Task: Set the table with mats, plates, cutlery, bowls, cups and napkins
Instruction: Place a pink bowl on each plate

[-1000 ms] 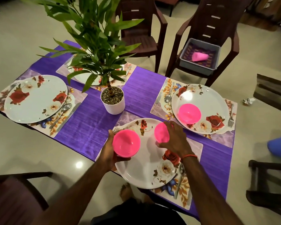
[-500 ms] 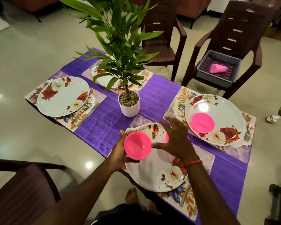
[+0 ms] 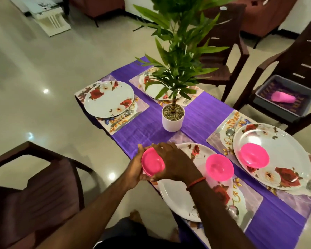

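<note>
Both hands meet on a small stack of pink bowls held in the air beside the table's near left edge. My left hand cups the stack from below and behind, while my right hand curls over its right side. A single pink bowl sits on the near floral plate. Another pink bowl rests on the right plate. The far left plate and the back plate carry no bowl. Each plate lies on a floral mat with cutlery alongside.
A white potted plant stands mid-table on the purple cloth. A grey tub on the right chair holds a pink cup. Another chair sits close at my left, a third behind the table.
My right hand has let go of one pink bowl onto the near plate and crossed left to the stack in my left hand. My view has swung left.
</note>
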Motion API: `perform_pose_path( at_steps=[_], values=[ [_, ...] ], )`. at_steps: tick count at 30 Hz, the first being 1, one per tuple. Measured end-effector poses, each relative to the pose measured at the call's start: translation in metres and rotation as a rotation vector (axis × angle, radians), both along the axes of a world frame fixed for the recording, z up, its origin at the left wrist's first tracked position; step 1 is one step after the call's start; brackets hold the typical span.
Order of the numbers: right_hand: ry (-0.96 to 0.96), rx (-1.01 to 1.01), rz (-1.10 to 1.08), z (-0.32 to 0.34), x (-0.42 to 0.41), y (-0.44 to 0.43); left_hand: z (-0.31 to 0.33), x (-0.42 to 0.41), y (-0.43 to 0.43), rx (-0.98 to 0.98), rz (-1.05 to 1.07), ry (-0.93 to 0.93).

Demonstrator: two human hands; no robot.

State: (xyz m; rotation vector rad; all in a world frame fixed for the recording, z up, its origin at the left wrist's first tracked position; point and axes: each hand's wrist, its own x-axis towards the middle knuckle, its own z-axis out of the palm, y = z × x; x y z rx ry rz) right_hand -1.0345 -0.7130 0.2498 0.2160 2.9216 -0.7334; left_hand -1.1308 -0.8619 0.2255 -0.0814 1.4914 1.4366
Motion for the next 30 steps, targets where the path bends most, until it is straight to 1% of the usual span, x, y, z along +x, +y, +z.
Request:
perform_pose_path(
  at_steps=[4, 8, 15, 19, 24, 30],
  values=[
    [-0.003, 0.003, 0.042, 0.002, -0.027, -0.015, -0.003, -0.020, -0.015, 0.022, 0.031, -0.014],
    [-0.006, 0.023, 0.057, 0.009, -0.059, -0.030, -0.001, -0.048, -0.028, -0.005, 0.078, -0.025],
    [-0.017, 0.024, 0.053, 0.021, -0.138, -0.068, 0.013, -0.125, -0.061, -0.003, 0.110, 0.041],
    [0.035, 0.012, 0.044, 0.025, -0.183, -0.095, 0.017, -0.168, -0.088, 0.005, 0.123, 0.042],
    [0.079, 0.063, 0.045, 0.013, -0.235, -0.124, 0.015, -0.210, -0.123, 0.025, 0.136, 0.045],
    [0.098, 0.107, 0.045, 0.020, -0.271, -0.139, 0.019, -0.251, -0.138, 0.038, 0.109, 0.058]
  ],
)
